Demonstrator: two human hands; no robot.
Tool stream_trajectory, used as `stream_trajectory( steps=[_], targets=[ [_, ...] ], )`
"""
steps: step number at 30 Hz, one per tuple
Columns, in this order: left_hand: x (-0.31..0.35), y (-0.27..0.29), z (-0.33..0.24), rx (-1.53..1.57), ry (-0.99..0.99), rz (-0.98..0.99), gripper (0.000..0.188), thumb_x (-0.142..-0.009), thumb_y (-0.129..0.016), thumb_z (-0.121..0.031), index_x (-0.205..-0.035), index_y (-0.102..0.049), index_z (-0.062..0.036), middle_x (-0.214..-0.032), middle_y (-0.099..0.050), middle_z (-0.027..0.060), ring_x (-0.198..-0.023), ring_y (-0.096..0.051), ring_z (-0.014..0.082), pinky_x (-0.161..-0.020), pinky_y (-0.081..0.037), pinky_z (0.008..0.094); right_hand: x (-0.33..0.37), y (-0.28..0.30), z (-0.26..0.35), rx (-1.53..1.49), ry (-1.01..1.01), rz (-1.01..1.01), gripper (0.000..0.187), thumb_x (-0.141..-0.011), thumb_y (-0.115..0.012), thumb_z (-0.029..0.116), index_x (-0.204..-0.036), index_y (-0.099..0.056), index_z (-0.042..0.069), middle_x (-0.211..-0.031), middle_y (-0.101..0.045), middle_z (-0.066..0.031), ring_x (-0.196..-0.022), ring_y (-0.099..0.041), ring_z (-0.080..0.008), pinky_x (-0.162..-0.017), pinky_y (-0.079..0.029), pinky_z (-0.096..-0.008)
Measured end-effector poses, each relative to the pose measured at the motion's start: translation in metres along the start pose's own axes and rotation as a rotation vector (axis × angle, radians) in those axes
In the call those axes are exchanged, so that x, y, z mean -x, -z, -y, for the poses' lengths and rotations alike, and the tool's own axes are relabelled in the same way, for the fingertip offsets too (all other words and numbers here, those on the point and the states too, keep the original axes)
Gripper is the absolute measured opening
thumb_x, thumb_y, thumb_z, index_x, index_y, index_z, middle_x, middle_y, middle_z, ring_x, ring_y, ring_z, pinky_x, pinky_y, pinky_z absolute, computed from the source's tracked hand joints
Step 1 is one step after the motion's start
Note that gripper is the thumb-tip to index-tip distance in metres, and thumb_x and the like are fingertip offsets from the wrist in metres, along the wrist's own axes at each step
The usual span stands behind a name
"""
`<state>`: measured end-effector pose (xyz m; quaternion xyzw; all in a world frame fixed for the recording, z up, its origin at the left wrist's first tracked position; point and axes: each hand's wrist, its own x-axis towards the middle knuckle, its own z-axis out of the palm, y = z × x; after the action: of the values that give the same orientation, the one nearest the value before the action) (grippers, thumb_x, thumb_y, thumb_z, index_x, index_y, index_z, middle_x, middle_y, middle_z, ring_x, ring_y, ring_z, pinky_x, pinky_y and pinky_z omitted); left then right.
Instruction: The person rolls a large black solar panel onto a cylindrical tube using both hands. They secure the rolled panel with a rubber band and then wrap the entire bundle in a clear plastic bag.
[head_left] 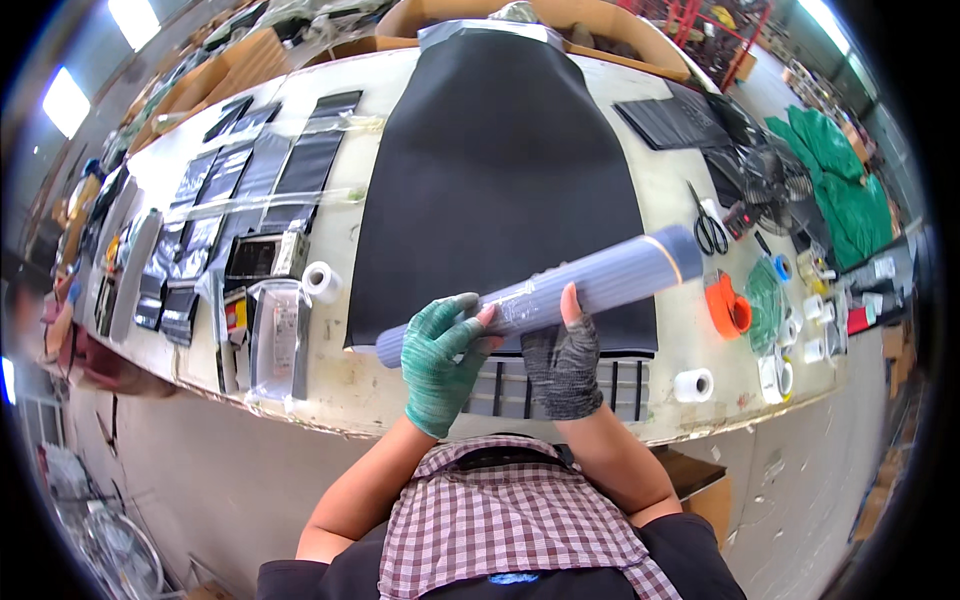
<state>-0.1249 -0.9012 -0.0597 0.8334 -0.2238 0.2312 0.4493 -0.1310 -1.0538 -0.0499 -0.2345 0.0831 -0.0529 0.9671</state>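
A long roll of bluish translucent plastic film (610, 278) slants across in front of me, its right end farther away and higher in view. My left hand (442, 365), in a green knit glove with bare fingertips, is closed at the roll's left part. Lower on the roll's near side, my right hand (563, 365) in a dark grey glove grips it, thumb over the front; its other fingers are mostly hidden. Beneath the roll, a large black sheet (500, 150) lies over the table. A slotted grey strip (620, 390) shows at the table's near edge.
Flat black packs (225, 180) lie at left, near a white roll (321, 282) and a clear-sided box (280, 340). At right are scissors (709, 232), an orange tape dispenser (727, 305), a small fan (775, 178) and another white roll (693, 385). Cardboard boxes (640, 45) stand beyond the table.
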Motion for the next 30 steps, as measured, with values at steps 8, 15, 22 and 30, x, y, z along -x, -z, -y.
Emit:
stream_trajectory(
  steps=[8,15,22,30],
  targets=[
    [0.034,-0.046,0.024,0.092,0.282,0.015,0.013,-0.071,-0.080,-0.012,-0.082,-0.073,-0.0120,-0.091,-0.069,0.0037,-0.089,-0.063,0.0255,-0.100,-0.041,0.0423,0.019,0.042,-0.008,-0.064,-0.273,-0.232,0.035,-0.095,-0.058,0.034,-0.111,-0.053,0.004,-0.106,-0.059,-0.0114,-0.106,-0.056,-0.0258,-0.099,-0.042,-0.0413],
    [0.045,-0.067,0.031,-0.192,0.086,0.061,0.014,-0.077,-0.072,-0.010,-0.088,-0.063,-0.0094,-0.089,-0.064,0.0061,-0.087,-0.060,0.0311,-0.081,-0.047,0.0437,0.001,0.095,-0.035,-0.214,-0.327,-0.643,0.049,-0.088,-0.072,0.028,-0.121,-0.049,0.000,-0.115,-0.055,-0.0157,-0.112,-0.053,-0.0274,-0.104,-0.045,-0.0427],
    [0.069,-0.022,0.033,0.437,0.613,0.383,0.007,-0.100,-0.054,-0.012,-0.095,-0.055,-0.0064,-0.077,-0.057,0.0015,-0.067,-0.056,0.0102,-0.060,-0.048,0.0266,0.036,0.071,0.020,0.142,-0.710,-0.078,0.027,-0.091,-0.062,0.014,-0.115,-0.055,0.003,-0.113,-0.062,-0.0135,-0.105,-0.062,-0.0272,-0.093,-0.052,-0.0383],
    [0.052,0.094,-0.014,1.178,0.839,0.288,0.005,-0.101,-0.047,-0.011,-0.101,-0.050,-0.0066,-0.075,-0.050,-0.0002,-0.058,-0.048,0.0088,-0.052,-0.046,0.0258,-0.135,0.084,0.005,2.229,0.009,0.682,0.082,-0.083,-0.066,0.057,-0.144,-0.042,0.009,-0.140,-0.049,-0.0158,-0.123,-0.053,-0.0326,-0.105,-0.040,-0.0450]
  ],
)
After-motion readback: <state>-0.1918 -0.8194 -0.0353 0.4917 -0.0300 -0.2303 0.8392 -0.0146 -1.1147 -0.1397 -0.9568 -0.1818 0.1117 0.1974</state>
